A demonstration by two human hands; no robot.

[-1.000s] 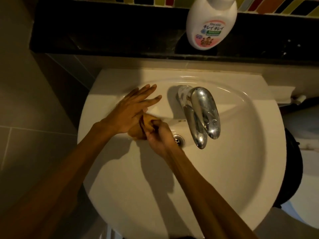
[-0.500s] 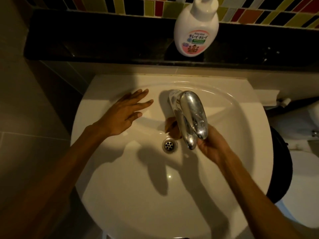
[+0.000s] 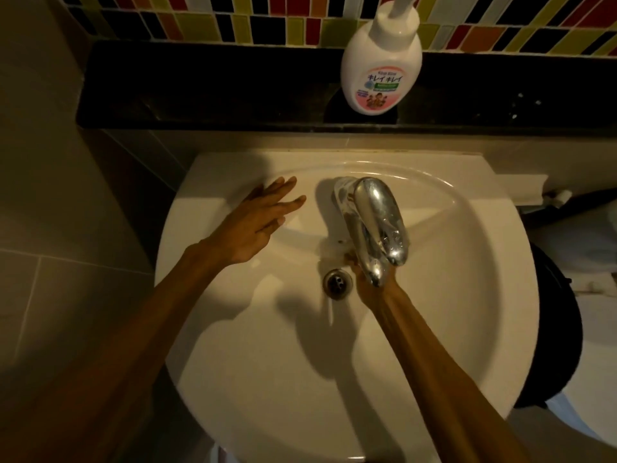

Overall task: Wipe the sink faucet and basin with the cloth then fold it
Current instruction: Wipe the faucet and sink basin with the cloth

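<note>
Right hand (image 3: 370, 289) is tucked under the curved chrome faucet (image 3: 374, 222), grip hidden so can't tell; only a brownish scrap of cloth (image 3: 347, 257) shows there. Left hand (image 3: 260, 222) lies flat, fingers spread, on the white ceramic basin (image 3: 253, 362).

Dim warm light, hard shadows, faucet (image 3: 377, 225) glare

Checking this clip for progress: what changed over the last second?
The right hand carried the cloth away from the left hand, past the drain, to under the faucet spout. The left hand let go and now rests flat on the basin rim. The soap bottle stayed put.
</note>
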